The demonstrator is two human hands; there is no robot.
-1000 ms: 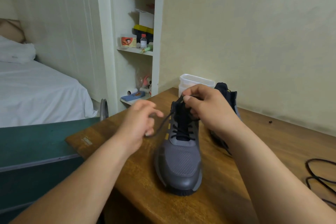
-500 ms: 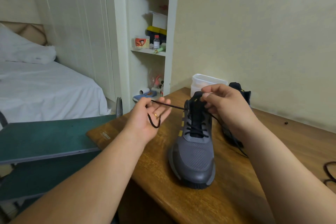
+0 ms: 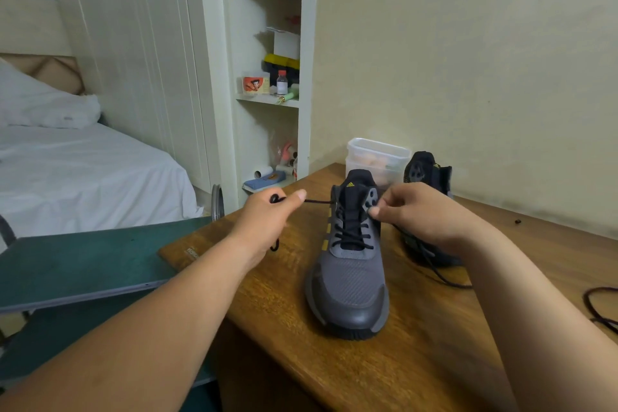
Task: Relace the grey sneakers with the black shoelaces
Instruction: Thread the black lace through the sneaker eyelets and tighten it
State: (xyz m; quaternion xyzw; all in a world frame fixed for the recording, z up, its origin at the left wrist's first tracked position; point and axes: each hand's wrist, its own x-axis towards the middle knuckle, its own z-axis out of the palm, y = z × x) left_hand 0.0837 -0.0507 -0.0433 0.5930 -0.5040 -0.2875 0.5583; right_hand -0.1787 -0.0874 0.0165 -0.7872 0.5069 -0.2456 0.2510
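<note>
A grey sneaker [image 3: 349,281] stands upright on the wooden table [image 3: 418,361], toe toward me, with a black shoelace [image 3: 351,237] crossed through its eyelets. My left hand [image 3: 267,221] grips the lace's left end and holds it taut, out to the left of the collar. At the right top eyelet, my right hand [image 3: 421,214] pinches the lace's other end. The second sneaker [image 3: 428,177] sits behind my right hand, mostly hidden. Its loose lace [image 3: 441,278] trails over the table.
A clear plastic tub [image 3: 378,157] stands at the table's back corner against the wall. Another black lace [image 3: 598,304] lies at the right edge. A green board [image 3: 83,264] adjoins the table on the left, with a bed [image 3: 83,177] and shelves [image 3: 267,100] beyond.
My left hand closed around the lace end and pulled it tight to the left. My right hand dropped from the tongue top to the right top eyelet.
</note>
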